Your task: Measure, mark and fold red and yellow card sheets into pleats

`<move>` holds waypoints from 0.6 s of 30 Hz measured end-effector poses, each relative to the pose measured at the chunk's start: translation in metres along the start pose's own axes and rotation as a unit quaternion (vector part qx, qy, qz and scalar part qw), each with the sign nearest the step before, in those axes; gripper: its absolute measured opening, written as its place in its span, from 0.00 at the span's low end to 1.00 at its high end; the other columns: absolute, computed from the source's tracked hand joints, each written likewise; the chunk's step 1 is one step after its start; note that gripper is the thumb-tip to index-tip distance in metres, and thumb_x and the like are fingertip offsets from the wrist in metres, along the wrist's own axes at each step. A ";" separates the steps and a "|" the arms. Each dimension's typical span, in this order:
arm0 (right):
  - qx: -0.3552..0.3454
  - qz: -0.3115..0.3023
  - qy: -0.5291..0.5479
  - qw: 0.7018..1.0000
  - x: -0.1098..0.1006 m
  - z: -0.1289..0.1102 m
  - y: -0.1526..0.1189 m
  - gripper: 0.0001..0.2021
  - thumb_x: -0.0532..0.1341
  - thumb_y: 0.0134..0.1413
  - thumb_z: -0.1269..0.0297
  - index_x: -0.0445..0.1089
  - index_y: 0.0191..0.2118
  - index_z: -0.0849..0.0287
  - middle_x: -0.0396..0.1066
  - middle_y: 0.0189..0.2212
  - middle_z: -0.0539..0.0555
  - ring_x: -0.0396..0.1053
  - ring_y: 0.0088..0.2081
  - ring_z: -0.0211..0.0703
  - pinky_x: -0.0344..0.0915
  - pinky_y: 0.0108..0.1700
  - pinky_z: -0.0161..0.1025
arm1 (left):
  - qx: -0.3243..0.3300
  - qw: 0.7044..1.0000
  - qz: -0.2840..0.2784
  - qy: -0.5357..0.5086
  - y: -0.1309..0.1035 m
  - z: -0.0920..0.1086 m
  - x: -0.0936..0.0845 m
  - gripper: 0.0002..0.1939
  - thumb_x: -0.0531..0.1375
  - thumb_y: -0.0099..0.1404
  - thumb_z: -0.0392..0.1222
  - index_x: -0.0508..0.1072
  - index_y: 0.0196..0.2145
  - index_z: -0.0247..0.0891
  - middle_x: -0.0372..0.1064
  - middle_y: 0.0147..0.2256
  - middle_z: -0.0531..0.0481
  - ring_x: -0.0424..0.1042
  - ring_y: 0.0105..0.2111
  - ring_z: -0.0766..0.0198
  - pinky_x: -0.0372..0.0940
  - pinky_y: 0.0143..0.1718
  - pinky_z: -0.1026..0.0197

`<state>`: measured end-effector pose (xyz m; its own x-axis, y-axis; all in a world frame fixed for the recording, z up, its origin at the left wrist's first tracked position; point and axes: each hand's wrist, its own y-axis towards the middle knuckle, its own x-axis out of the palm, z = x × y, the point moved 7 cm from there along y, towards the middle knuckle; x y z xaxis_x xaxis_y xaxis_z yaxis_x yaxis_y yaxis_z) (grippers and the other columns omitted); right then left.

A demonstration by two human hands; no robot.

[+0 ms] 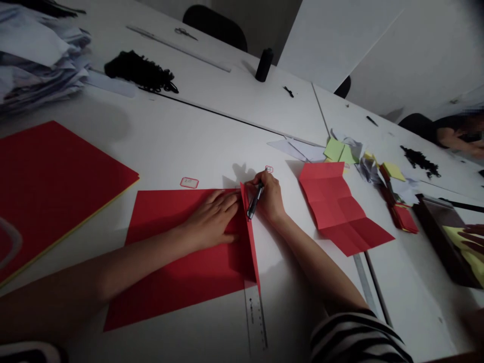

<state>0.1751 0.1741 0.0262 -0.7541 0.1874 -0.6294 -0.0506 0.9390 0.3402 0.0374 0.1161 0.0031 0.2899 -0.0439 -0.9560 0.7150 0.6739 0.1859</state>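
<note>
A large red sheet (pixel 162 272) lies on the white table, its right edge folded up along a clear ruler (pixel 255 317) that sticks out below it. My left hand (pixel 217 219) rests on the sheet with its fingers spread, close to the raised strip. Just right of that strip, my right hand (pixel 268 194) has its fingers wrapped round a dark pen (pixel 256 200), which slants beside the fold. The fingertips of my right hand are near the top end of the fold.
A creased red sheet (pixel 335 201) lies to the right, a stack of red sheets (pixel 56 186) to the left. Farther off are black cords (pixel 138 70), a black bottle (pixel 264 65), scissors (pixel 185 34) and paper scraps (pixel 368 169). Another person's arm (pixel 457 140) shows far right.
</note>
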 end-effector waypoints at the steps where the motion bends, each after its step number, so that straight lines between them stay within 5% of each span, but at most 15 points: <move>1: 0.007 0.001 0.018 1.000 -0.002 0.001 -0.005 0.06 0.57 0.52 0.70 0.56 0.30 0.55 0.66 0.27 0.49 0.68 0.33 0.42 0.62 0.39 0.40 | 0.001 1.000 0.000 -0.004 0.000 0.000 -0.001 0.36 0.59 0.59 0.58 0.58 0.58 0.34 0.56 0.60 0.36 0.54 0.62 0.48 0.39 0.65 0.48; 9: -0.023 -0.049 0.004 0.999 -0.017 -0.009 -0.061 0.03 0.55 0.56 0.71 0.63 0.34 0.56 0.71 0.32 0.52 0.70 0.35 0.42 0.65 0.38 0.39 | 0.008 0.999 -0.001 -0.053 0.004 0.000 -0.005 0.33 0.60 0.58 0.56 0.62 0.55 0.34 0.58 0.58 0.37 0.55 0.61 0.49 0.43 0.64 0.47; 18: -0.121 -0.082 -0.102 0.984 -0.009 -0.028 -0.074 0.17 0.55 0.50 0.79 0.64 0.46 0.58 0.73 0.39 0.57 0.67 0.41 0.48 0.64 0.44 0.46 | 0.014 0.996 0.018 -0.082 0.003 0.001 -0.011 0.31 0.60 0.56 0.49 0.61 0.54 0.33 0.59 0.55 0.38 0.57 0.59 0.48 0.48 0.63 0.46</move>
<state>0.1679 0.0944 0.0262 -0.5776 0.1166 -0.8079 -0.3338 0.8695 0.3641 0.0369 0.1179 0.0144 0.4146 -0.1407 -0.8991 0.7191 0.6562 0.2289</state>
